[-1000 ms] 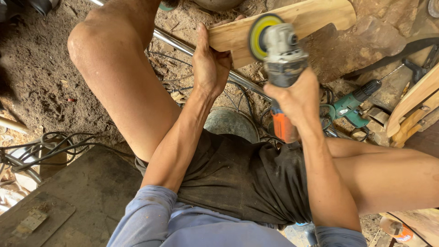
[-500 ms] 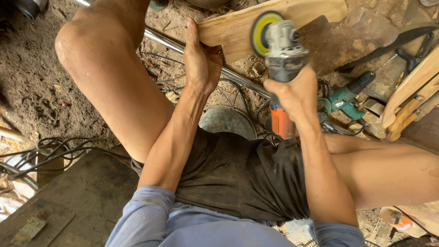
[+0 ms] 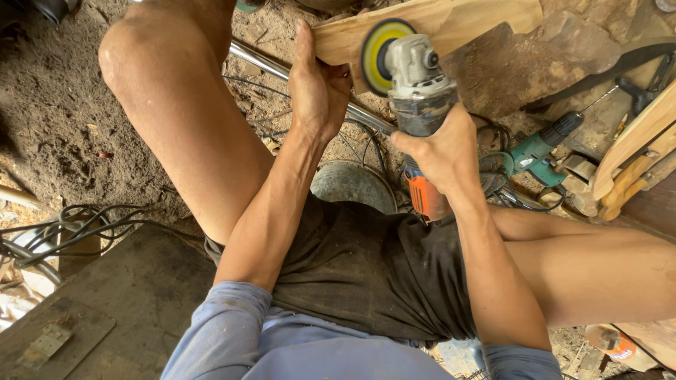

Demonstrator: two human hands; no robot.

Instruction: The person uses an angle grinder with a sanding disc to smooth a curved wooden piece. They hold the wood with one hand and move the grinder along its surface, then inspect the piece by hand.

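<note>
My left hand [image 3: 318,88] grips the near end of a pale wooden plank [image 3: 465,21] that runs along the top of the view. My right hand [image 3: 440,151] is wrapped around the grey and orange body of an angle grinder [image 3: 419,84]. Its yellow sanding disc [image 3: 384,53] sits against the plank's near edge, right beside my left thumb. Both my bare knees frame the work, and I sit low over sandy ground in dark shorts.
A shiny metal pipe [image 3: 260,60] lies under the plank. A green power drill [image 3: 539,148] and curved wooden pieces [image 3: 634,151] lie at right. A round metal tin [image 3: 352,184] sits between my legs. Black cables [image 3: 63,229] and a dark board [image 3: 105,302] are at left.
The grinder and plank have stayed together while the view shifted slightly; the disc has slid a little along the plank edge, toward my left hand.
</note>
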